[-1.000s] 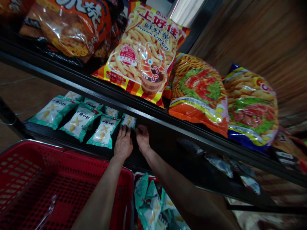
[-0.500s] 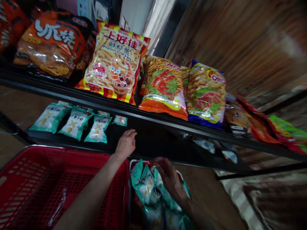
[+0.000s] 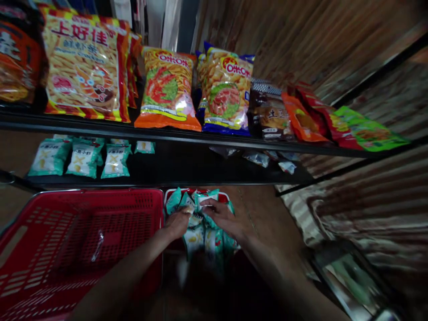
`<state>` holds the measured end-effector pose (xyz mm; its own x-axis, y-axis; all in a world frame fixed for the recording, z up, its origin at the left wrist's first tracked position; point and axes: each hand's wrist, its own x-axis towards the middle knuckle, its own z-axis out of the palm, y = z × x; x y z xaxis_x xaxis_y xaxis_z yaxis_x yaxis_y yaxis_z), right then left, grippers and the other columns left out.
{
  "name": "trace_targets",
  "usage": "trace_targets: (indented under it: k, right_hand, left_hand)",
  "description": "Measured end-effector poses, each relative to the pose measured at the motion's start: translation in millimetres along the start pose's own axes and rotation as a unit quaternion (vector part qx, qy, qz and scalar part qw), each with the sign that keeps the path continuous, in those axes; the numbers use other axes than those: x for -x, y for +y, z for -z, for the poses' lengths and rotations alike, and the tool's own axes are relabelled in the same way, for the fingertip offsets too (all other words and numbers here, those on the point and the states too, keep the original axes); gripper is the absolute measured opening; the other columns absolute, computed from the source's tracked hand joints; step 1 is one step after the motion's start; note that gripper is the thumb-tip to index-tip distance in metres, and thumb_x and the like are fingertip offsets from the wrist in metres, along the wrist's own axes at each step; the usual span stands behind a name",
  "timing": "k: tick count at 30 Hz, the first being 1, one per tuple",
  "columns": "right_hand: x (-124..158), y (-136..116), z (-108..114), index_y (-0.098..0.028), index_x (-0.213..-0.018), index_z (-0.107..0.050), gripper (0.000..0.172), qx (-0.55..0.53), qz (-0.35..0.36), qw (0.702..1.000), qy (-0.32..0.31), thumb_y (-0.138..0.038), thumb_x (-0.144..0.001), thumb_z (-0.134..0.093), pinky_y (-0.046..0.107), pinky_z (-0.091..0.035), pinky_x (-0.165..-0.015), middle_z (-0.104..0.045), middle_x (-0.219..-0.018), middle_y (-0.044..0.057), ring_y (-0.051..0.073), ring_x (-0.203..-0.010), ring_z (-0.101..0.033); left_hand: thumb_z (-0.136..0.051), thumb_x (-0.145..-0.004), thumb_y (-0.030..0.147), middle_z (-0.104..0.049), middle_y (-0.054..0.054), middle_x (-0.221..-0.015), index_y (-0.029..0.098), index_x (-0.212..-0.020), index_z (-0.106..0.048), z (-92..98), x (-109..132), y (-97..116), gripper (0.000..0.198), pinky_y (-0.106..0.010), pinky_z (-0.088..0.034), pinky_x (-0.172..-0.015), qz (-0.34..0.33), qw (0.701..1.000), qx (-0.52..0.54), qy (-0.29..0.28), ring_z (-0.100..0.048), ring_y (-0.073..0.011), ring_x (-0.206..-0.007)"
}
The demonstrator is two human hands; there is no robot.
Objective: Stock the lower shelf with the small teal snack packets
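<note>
Green and white snack bags fill a small basket below the shelf. My left hand is on the bags at the basket's left side, its fingers curled and partly hidden against a bag. From the right, my right hand reaches onto a bag in the same basket, fingers bent over its front. Whether either hand grips a bag is hard to tell in the dim light. More green bags stand in a row on the lower black shelf, at its left.
A large red basket with a clear wrapper inside stands at the left. The upper shelf holds prawn crackers and other snack bags. A dark device with a screen lies at the lower right.
My left hand has come down from the lower shelf to the small basket. My right hand has settled on the bags there. The view has shifted to the right.
</note>
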<state>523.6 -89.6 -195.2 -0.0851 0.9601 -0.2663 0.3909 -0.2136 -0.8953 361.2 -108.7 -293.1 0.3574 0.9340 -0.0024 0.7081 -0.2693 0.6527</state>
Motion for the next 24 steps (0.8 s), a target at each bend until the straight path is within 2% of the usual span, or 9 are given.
trace_targets:
  k: [1, 4, 7, 11, 14, 17, 24]
  right_hand:
    - [-0.1, 0.8, -1.3, -0.022, -0.075, -0.071, 0.013, -0.006, 0.012, 1.000, -0.021, -0.026, -0.063, -0.066, 0.027, -0.044, -0.064, -0.067, -0.070, -0.001, 0.016, -0.066, -0.058]
    - [0.1, 5.0, -1.0, -0.022, -0.073, -0.070, 0.011, 0.000, 0.037, 0.999, -0.023, -0.025, -0.062, -0.066, 0.026, -0.044, -0.066, -0.067, -0.074, -0.001, 0.015, -0.070, -0.058]
    - [2.8, 8.5, 8.7, -0.021, -0.080, -0.069, 0.015, -0.015, 0.000, 0.999, -0.045, -0.025, -0.067, -0.062, 0.025, -0.044, -0.066, -0.066, -0.074, -0.001, 0.013, -0.070, -0.057]
    - [7.3, 10.3, 25.2, -0.020, -0.082, -0.067, 0.016, -0.011, -0.025, 0.999, -0.031, -0.026, -0.071, -0.058, 0.025, -0.043, -0.068, -0.065, -0.075, -0.001, 0.013, -0.071, -0.057]
    - [8.3, 11.3, 31.0, -0.020, -0.083, -0.067, 0.016, 0.016, -0.017, 0.999, -0.033, -0.026, -0.071, -0.057, 0.026, -0.043, -0.068, -0.065, -0.076, 0.000, 0.013, -0.071, -0.057]
    - [8.0, 10.9, 32.5, -0.020, -0.086, -0.067, 0.018, 0.023, -0.004, 0.999, -0.036, -0.026, -0.072, -0.057, 0.026, -0.042, -0.066, -0.065, -0.076, 0.000, 0.013, -0.070, -0.057]
    - [11.0, -1.9, 35.0, -0.021, -0.087, -0.067, 0.020, 0.003, -0.004, 1.000, -0.022, -0.026, -0.073, -0.055, 0.027, -0.043, -0.069, -0.065, -0.079, 0.000, 0.013, -0.071, -0.057]
  left_hand:
    - [-0.048, -0.070, 0.001, -0.065, -0.010, -0.111, 0.017, -0.083, -0.067, -4.7, 1.5, 3.3, 0.028, -0.031, -0.048, -0.090, -0.004, 1.000, -0.008, -0.017, -0.060, -0.0206, -0.103]
    - [-0.040, -0.077, 0.002, -0.055, -0.014, -0.127, 0.012, -0.101, -0.064, -13.6, 3.0, 11.8, 0.036, -0.037, -0.041, -0.100, 0.003, 0.997, -0.077, -0.031, -0.049, -0.0225, -0.119]
    - [-0.041, -0.082, 0.008, -0.051, -0.015, -0.131, 0.011, -0.116, -0.057, -17.5, 1.8, 16.2, 0.038, -0.037, -0.038, -0.102, 0.024, 0.990, -0.135, -0.034, -0.047, -0.0231, -0.120]
    - [-0.043, -0.084, 0.014, -0.050, -0.017, -0.131, 0.006, -0.126, -0.049, -18.3, 0.3, 15.9, 0.044, -0.037, -0.033, -0.105, 0.085, 0.979, -0.180, -0.039, -0.045, -0.0262, -0.121]
    - [-0.046, -0.084, 0.019, -0.051, -0.018, -0.128, 0.007, -0.126, -0.048, -17.7, -0.5, 14.5, 0.044, -0.038, -0.037, -0.101, 0.122, 0.974, -0.184, -0.041, -0.046, -0.0277, -0.119]
    - [-0.049, -0.082, 0.018, -0.053, -0.018, -0.123, 0.009, -0.120, -0.053, -18.9, -1.3, 14.1, 0.039, -0.039, -0.040, -0.097, 0.133, 0.973, -0.183, -0.039, -0.047, -0.0281, -0.117]
    - [-0.040, -0.084, 0.009, -0.060, -0.016, -0.104, 0.013, -0.100, -0.061, -17.3, -1.5, 8.4, 0.027, -0.033, -0.044, -0.084, 0.151, 0.975, -0.162, -0.012, -0.057, -0.0244, -0.100]
